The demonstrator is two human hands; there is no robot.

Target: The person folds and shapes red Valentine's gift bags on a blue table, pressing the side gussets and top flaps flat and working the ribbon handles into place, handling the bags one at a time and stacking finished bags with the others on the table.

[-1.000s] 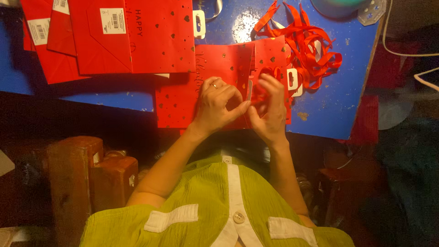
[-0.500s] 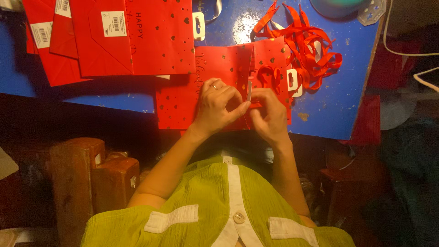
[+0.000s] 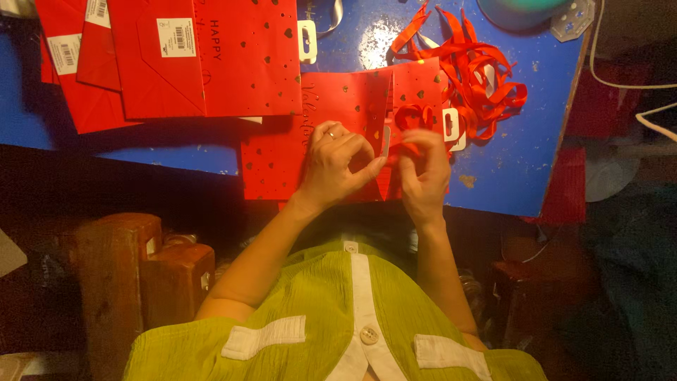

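Pinching a red ribbon (image 3: 412, 116) over the red gift bag (image 3: 338, 134), both hands (image 3: 381, 166) meet.

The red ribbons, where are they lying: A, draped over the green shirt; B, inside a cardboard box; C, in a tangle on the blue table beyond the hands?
C: the red ribbons lie tangled on the blue table, past the right hand and left hand.
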